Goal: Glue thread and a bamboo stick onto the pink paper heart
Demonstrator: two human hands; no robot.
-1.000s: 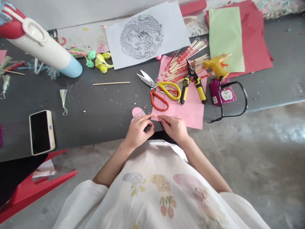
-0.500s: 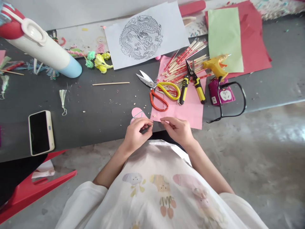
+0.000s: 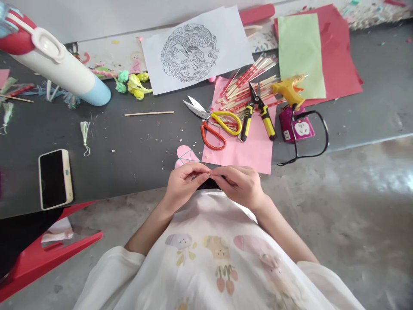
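My left hand (image 3: 185, 180) and my right hand (image 3: 239, 183) meet fingertip to fingertip at the table's front edge. Both are closed in a pinch around something tiny and pale that I cannot make out. Just behind my left hand lies a pink paper shape (image 3: 186, 154) with rounded lobes and crossing blue-green lines, its lower part hidden by the fingers. A pink sheet (image 3: 253, 155) lies beyond my right hand. Scissors (image 3: 209, 122) with one red and one yellow handle rest partly on that sheet, blades spread. Black-and-yellow pliers (image 3: 258, 112) lie to their right.
Red-and-natural thin sticks (image 3: 248, 84) are heaped behind the tools. A yellow glue gun (image 3: 290, 89) rests by a purple power socket (image 3: 295, 125) with a looping black cable. One stick (image 3: 149, 113), a tassel (image 3: 84, 135), a phone (image 3: 56, 179) and a bottle (image 3: 71, 71) lie left.
My right hand has moved left, and its fingertips now meet those of my left hand. The view has shifted slightly; the things on the table lie as before.
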